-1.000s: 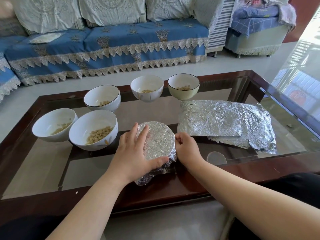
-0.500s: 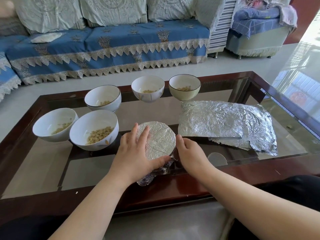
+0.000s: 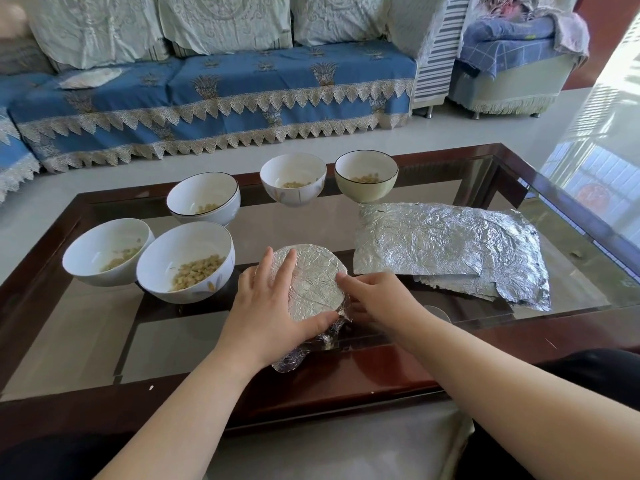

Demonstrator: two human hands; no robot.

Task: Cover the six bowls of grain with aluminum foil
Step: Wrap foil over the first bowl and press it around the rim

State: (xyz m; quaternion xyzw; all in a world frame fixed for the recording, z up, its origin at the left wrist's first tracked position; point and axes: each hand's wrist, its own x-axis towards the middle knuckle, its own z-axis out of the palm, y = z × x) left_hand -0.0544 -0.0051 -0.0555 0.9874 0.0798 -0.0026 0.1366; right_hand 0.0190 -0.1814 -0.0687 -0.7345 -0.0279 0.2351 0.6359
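Observation:
A foil-covered bowl (image 3: 313, 278) stands near the front of the glass table. My left hand (image 3: 266, 313) lies flat on its left side, fingers straight over the foil top, thumb along the near rim. My right hand (image 3: 377, 299) cups the bowl's right side and presses the foil against the wall. Several open white bowls hold grain: two at the left (image 3: 104, 251) (image 3: 185, 261), one behind them (image 3: 204, 199), two at the back (image 3: 292, 180) (image 3: 366, 176). A stack of crumpled foil sheets (image 3: 450, 244) lies to the right.
The table has a dark wooden frame (image 3: 346, 382) around glass panels. A blue-covered sofa (image 3: 214, 98) runs along the far side, an armchair (image 3: 512, 64) at the back right. A grey cushion (image 3: 329, 445) sits below the table's near edge.
My right hand has slid from the bowl's right rim down around its side and back up, smoothing the foil. My left hand has stayed on top of the bowl.

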